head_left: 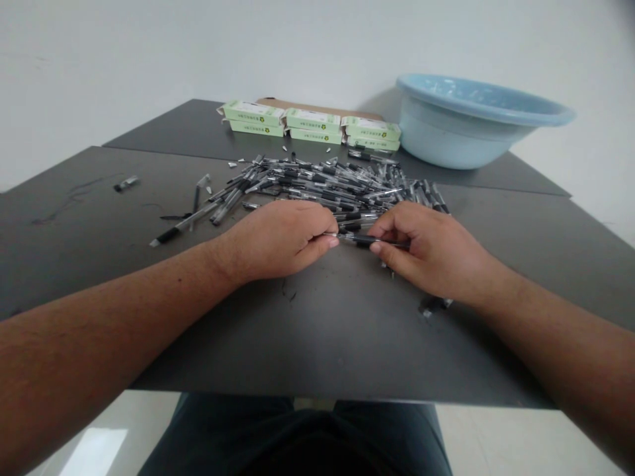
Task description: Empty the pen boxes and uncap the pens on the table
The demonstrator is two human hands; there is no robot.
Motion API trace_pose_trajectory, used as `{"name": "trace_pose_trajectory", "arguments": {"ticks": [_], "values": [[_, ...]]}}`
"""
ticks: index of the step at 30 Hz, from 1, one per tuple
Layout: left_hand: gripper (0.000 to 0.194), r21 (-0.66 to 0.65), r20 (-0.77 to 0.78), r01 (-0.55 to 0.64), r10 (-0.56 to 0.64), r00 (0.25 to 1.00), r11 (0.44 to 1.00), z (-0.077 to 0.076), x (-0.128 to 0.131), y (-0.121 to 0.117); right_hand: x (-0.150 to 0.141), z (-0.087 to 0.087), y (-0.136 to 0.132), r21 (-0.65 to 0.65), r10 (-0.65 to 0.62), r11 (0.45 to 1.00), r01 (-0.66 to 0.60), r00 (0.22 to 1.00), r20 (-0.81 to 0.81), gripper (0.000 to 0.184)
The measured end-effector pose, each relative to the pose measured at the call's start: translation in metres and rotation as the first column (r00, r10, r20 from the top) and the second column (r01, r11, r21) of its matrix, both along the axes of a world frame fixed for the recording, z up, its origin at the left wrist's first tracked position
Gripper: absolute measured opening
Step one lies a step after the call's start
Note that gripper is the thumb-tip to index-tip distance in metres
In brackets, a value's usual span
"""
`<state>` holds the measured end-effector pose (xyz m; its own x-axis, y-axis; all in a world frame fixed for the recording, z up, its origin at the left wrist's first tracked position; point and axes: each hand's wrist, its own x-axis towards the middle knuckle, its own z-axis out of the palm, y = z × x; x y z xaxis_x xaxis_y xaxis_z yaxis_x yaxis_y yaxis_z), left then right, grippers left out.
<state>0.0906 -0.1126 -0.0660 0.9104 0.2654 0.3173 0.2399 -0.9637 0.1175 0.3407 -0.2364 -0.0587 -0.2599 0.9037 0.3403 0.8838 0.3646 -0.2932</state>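
Observation:
A dark pen lies level between my two hands, just in front of a wide heap of clear and black pens. My left hand is closed, thumb and fingers pinching the pen's left end. Around the pen's black right part, my right hand is closed too, with the thumb in front. Fingers cover both ends of the pen, so its tip and tail are partly hidden. To the left, one clear pen with a black grip sticks out from the heap.
Stacked pale green boxes stand behind the heap, beside a large light blue basin at the back right. Small pen parts lie at the left of the dark table. More bits sit below my right wrist.

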Motion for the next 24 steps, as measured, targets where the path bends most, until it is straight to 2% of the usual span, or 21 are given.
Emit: {"name": "trace_pose_trajectory", "arguments": {"ticks": [12,18,22,24], "values": [[0.023,-0.037,-0.033,0.006,-0.007,0.999,0.999,-0.0008,0.0056,-0.0062,-0.0065,-0.0029,-0.0022,0.002,0.065,0.998,-0.065,0.998,0.006,0.008],[0.022,-0.034,-0.036,-0.014,0.013,0.999,0.999,0.0000,0.0051,-0.0080,-0.0088,-0.0012,-0.0040,-0.029,0.067,0.997,-0.066,0.997,0.038,0.024],[0.021,-0.035,-0.014,-0.008,0.007,1.000,0.999,0.0008,0.0050,-0.0091,-0.0100,0.0029,-0.0051,-0.052,0.000,0.999,-0.001,1.000,-0.006,0.007],[0.021,-0.027,-0.008,-0.004,0.004,1.000,1.000,0.0011,0.0049,-0.0090,-0.0096,0.0039,-0.0048,-0.047,-0.022,0.999,0.022,1.000,-0.011,0.007]]}}
